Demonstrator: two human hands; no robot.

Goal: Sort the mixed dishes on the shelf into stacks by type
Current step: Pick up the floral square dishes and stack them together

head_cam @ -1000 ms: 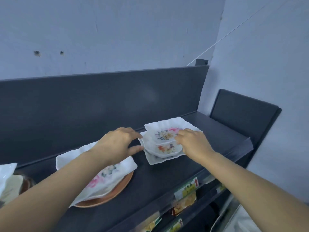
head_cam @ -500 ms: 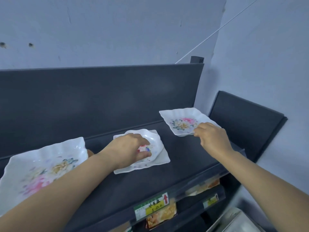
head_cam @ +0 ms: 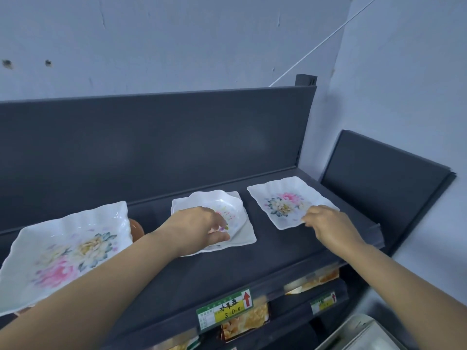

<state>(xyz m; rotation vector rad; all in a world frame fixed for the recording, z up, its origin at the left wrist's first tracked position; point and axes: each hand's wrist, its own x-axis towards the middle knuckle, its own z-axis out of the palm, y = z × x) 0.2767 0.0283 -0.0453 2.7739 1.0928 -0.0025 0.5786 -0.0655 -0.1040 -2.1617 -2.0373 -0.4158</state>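
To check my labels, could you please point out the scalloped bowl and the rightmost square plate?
scalloped bowl point(head_cam: 225, 201), head view, bare inner wall.
rightmost square plate point(head_cam: 283, 206), head view, central flower print.

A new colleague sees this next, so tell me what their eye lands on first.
Two bare hands work on the dark shelf: the left hand grips the near rim of a scalloped bowl sitting on a square plate mid-shelf, and the right hand pinches the near edge of a small floral plate further right. At far left looms a large floral plate.
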